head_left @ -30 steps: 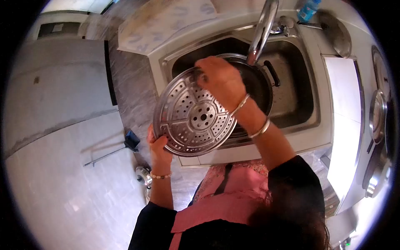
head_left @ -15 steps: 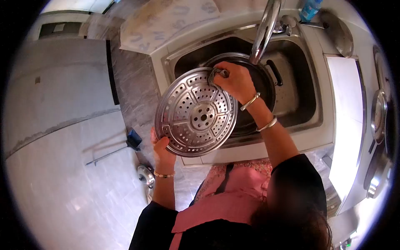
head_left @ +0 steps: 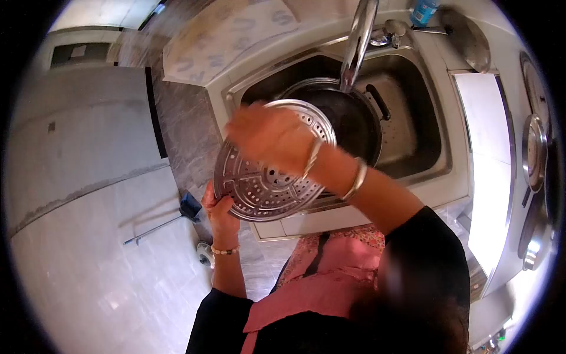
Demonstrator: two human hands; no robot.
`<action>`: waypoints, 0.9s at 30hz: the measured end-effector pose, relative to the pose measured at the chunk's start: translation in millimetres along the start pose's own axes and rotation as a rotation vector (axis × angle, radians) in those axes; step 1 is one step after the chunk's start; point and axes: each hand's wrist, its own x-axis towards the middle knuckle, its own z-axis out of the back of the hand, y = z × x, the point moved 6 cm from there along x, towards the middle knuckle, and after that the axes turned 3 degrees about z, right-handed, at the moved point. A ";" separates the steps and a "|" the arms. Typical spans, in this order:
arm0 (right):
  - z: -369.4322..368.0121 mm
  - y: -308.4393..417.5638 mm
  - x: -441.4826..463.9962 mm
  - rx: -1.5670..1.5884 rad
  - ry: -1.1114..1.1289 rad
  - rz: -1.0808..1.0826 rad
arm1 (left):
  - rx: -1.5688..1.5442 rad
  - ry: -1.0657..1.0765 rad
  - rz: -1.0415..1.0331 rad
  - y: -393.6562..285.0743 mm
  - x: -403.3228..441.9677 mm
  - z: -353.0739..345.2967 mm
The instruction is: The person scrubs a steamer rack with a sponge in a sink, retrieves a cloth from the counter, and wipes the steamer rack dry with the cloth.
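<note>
My left hand (head_left: pixel 220 215) grips the lower left rim of a round, perforated metal steamer plate (head_left: pixel 277 197), its thumb on top. The plate is tilted over the near left edge of the sink. Across its upper left part lies my right hand (head_left: pixel 265 133), blurred by motion, with its fingers turned down and whatever they hold hidden. Behind the plate, a dark round pan (head_left: pixel 354 127) with a black handle rests in the sink (head_left: pixel 410 118). The metal faucet (head_left: pixel 357 50) reaches over the pan.
A blue bottle (head_left: pixel 423 12) and a metal lid (head_left: pixel 466 41) are on the counter behind the sink. More pans and lids (head_left: pixel 533 153) line the right side. A patterned sheet (head_left: pixel 227 44) covers the back left. A dustpan (head_left: pixel 190 206) is at the lower left.
My right hand has swept left across the plate from its upper right rim. The grey scrubber seen in it half a second ago is now hidden. My left hand keeps its grip on the rim.
</note>
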 end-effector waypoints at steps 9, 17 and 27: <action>3.1 -67.4 -52.0 0.103 -0.095 -0.360 | 0.026 0.011 0.154 15.7 2.9 17.8; -0.3 46.5 -0.4 -0.028 0.053 0.136 | -0.054 0.051 0.173 11.6 2.0 -7.1; 8.6 -73.2 -47.0 0.310 -0.202 -0.392 | -0.063 0.140 0.114 7.8 3.3 -14.4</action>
